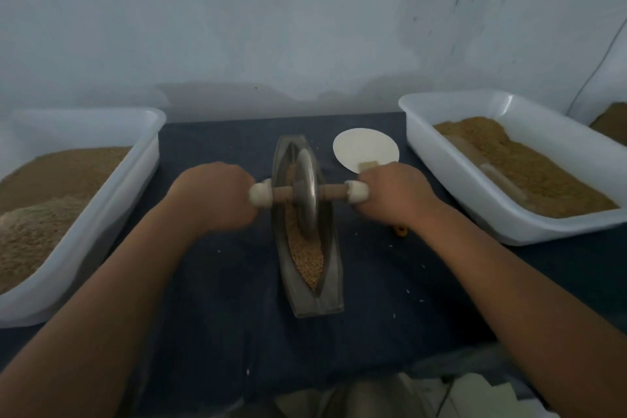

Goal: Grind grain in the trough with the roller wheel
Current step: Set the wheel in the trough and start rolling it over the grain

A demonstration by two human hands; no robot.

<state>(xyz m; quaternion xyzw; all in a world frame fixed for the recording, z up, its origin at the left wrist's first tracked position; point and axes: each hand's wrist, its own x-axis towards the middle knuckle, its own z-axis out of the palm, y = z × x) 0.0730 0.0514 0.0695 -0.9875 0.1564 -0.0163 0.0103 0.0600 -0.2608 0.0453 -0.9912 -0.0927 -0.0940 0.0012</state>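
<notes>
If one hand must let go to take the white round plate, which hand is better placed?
The right hand, probably. The white round plate lies just beyond it, right of the trough. The left hand grips the other handle and would have to cross over the roller wheel.

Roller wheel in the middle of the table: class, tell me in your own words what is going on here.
A person is grinding grain by hand. The left hand and the right hand each grip one end of the axle of the roller wheel, which stands upright in the narrow trough on a dark cloth. The wheel sits near the trough's middle; most grain lies at the near end. The left tub and right tub hold brownish material.
</notes>
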